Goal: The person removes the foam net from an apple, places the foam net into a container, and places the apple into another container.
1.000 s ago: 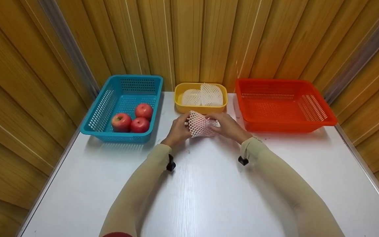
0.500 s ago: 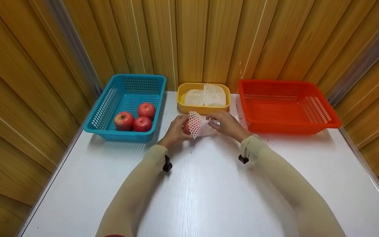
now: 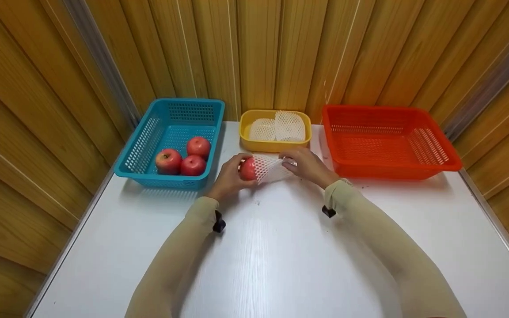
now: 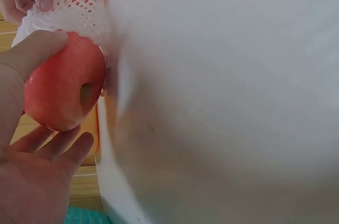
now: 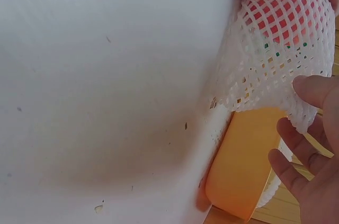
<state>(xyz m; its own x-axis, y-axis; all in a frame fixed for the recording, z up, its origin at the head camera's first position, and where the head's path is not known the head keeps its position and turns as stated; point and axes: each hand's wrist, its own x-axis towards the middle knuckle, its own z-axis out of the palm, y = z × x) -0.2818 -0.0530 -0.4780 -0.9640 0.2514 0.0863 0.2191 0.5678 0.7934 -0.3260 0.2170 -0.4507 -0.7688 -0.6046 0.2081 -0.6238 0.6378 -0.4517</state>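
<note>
A red apple (image 3: 248, 169) sits partly inside a white foam net sleeve (image 3: 268, 168) above the table's middle. My left hand (image 3: 230, 176) holds the apple's bare left end, with the thumb (image 4: 46, 45) on its side. In the left wrist view the apple's dimpled end (image 4: 85, 92) is uncovered. My right hand (image 3: 308, 167) pinches the free end of the sleeve between thumb and fingers. The right wrist view shows the mesh (image 5: 286, 28) stretched over the apple's other end and gathered toward the right thumb (image 5: 312, 89).
A blue basket (image 3: 124, 165) at the left holds several red apples (image 3: 169, 161). Behind my hands stands a yellow tray (image 3: 276, 146) with white foam nets (image 3: 290, 126). An orange-red basket (image 3: 391, 170) is at the right. Wooden panels (image 3: 259, 53) enclose the white table (image 3: 263, 265).
My left hand has shifted left with the apple, and more of its red skin shows outside the net. The right hand keeps its hold on the net's end, which looks stretched longer.
</note>
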